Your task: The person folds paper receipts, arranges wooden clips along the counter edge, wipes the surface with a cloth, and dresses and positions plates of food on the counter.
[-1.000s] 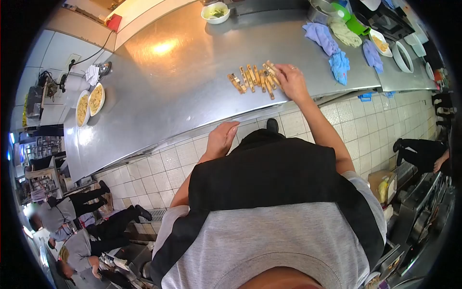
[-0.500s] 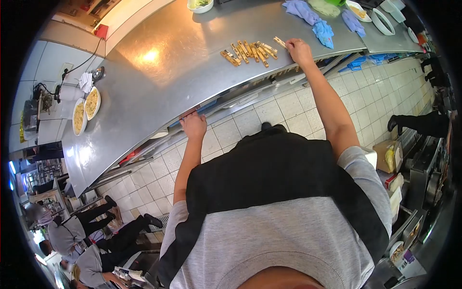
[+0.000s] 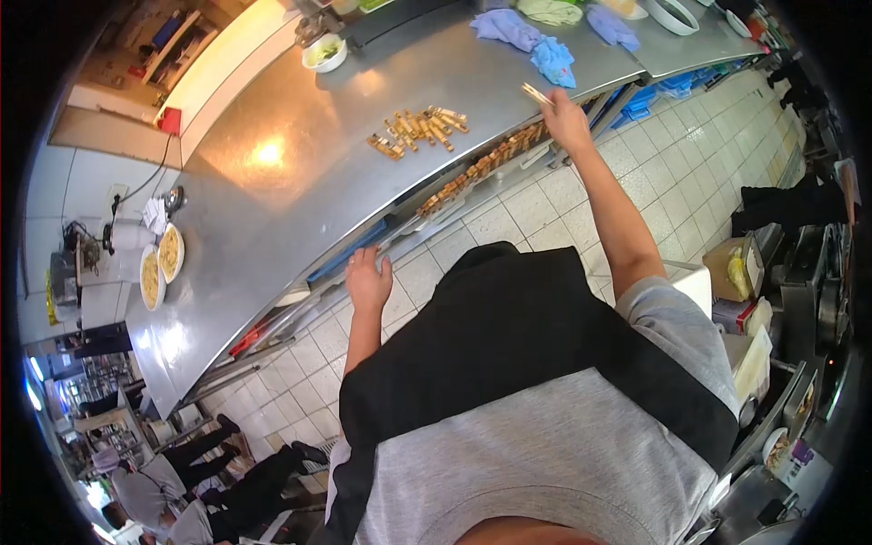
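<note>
My right hand [image 3: 567,123] pinches a wooden clothespin [image 3: 537,94] at the front edge of the steel counter [image 3: 336,195]. To its left, a loose group of wooden clothespins [image 3: 416,129] lies on the steel. Below the counter's edge runs a long row of brown, clothespin-like pieces [image 3: 481,171]; how they are fixed cannot be made out. My left hand [image 3: 368,280] is just in front of the counter's edge, fingers extended and holding nothing.
Blue and purple cloths [image 3: 552,60] lie beyond my right hand. A white bowl of greens [image 3: 324,54] stands at the back. Two oval dishes of food [image 3: 170,252] sit at the far left. Other people [image 3: 150,481] are at lower left, and kitchen equipment [image 3: 772,363] stands at right.
My left hand has come away from the counter edge and opened. My right hand, still with the clothespin, has shifted slightly nearer. The view has turned, and more of the row below shows.
</note>
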{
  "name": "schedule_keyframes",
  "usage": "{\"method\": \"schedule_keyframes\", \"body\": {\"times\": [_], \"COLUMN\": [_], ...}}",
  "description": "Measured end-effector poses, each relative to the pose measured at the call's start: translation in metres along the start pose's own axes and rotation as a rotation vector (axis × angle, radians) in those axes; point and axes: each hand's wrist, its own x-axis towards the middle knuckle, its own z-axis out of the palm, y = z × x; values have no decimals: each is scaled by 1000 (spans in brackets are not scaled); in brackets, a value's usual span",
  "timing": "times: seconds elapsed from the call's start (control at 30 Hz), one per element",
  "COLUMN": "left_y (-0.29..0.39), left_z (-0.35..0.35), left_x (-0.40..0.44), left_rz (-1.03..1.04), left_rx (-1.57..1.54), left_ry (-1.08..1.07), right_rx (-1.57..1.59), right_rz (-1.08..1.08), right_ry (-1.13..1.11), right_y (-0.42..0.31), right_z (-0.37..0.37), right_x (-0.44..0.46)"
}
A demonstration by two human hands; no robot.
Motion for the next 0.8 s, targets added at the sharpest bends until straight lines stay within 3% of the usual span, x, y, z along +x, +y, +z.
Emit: {"method": "schedule_keyframes", "body": {"times": [0.1, 0.2, 0.33, 0.43, 0.6, 0.7, 0.8], "left_y": [-2, 9, 24, 22, 21, 21, 12], "left_z": [7, 7, 3, -1, -3, -7, -7], "left_x": [-3, -5, -5, -3, 9, 14, 22], "left_rz": [-5, -75, -174, -227, -310, -332, -344], "left_rx": [7, -66, -156, -201, -225, -196, -214], "left_ry": [32, 10, 56, 58, 58, 43, 23], "right_rx": [-46, 371, 905, 1000, 858, 860, 930], "right_rz": [89, 447, 783, 664, 463, 456, 551], "right_ry": [17, -121, -91, -30, -433, -499, -337], "right_y": [75, 141, 107, 100, 55, 43, 40], "right_z": [8, 28, 18, 42, 54, 47, 49], "right_x": [-23, -53, -72, -64, -72, -86, -91]}}
